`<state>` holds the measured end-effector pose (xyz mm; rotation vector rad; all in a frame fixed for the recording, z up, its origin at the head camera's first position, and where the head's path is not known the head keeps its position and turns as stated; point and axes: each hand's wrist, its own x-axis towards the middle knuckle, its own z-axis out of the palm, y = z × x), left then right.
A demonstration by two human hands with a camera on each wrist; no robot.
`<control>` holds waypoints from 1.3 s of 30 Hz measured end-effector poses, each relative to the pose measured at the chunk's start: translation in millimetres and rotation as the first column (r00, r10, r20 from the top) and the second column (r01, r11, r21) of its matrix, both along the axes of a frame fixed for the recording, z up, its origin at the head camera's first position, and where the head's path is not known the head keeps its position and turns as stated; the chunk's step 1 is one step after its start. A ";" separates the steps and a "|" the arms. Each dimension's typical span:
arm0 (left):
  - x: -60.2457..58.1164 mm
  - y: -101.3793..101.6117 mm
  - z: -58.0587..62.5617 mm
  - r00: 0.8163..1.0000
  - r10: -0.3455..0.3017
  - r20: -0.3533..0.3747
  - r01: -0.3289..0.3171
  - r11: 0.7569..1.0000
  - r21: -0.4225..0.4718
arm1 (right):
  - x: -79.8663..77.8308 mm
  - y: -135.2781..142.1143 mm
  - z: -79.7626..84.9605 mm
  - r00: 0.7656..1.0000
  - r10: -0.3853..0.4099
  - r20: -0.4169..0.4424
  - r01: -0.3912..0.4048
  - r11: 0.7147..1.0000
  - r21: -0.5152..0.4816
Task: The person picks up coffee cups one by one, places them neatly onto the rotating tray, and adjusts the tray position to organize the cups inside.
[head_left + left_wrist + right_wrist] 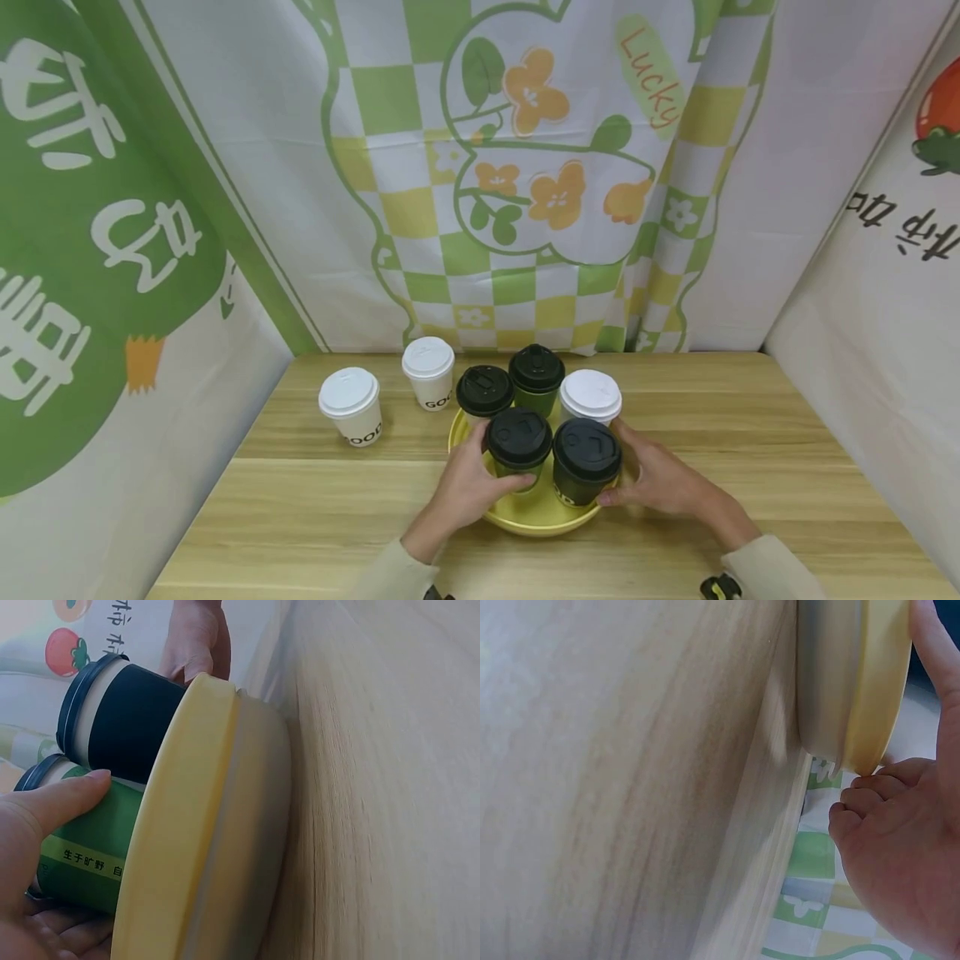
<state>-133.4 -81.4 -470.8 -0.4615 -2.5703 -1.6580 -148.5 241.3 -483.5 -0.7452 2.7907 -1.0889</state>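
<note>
At 12 o'clock on table (337, 517): bowl (525, 527), crowded with 5 cups (537, 379); could tip if pressed at the rim. At bowl's 7 o'clock: left hand (472, 483), fingers grasping green cup (518, 442); could nudge the cup at 11 o'clock (485, 390), for lack of space. At 4 o'clock: right hand (663, 479), thumb against black cup (587, 458); no telling whether grasping. Could topple that cup if withdrawn crookedly, loosening its lid (588, 446).

Left hand (16, 844) gripping a green cup (105, 825) — thumb on its side, dark cup (135, 720) beside, yellow tray (187, 795)
</note>
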 end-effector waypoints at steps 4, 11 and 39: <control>-1.4 4.6 1.9 1.000 0.013 -0.002 -0.013 1.000 0.000 | 0.1 0.1 -0.8 1.000 0.008 -0.010 -0.008 1.000 -0.014; -4.3 12.3 1.3 0.999 0.031 -0.021 -0.031 0.999 0.011 | 0.6 -0.5 -1.7 1.000 0.017 -0.023 -0.018 0.999 -0.039; -9.7 29.4 1.0 0.991 0.105 -0.084 -0.123 0.961 -0.248 | 2.0 -1.4 -4.4 0.998 0.042 -0.051 -0.047 0.994 -0.100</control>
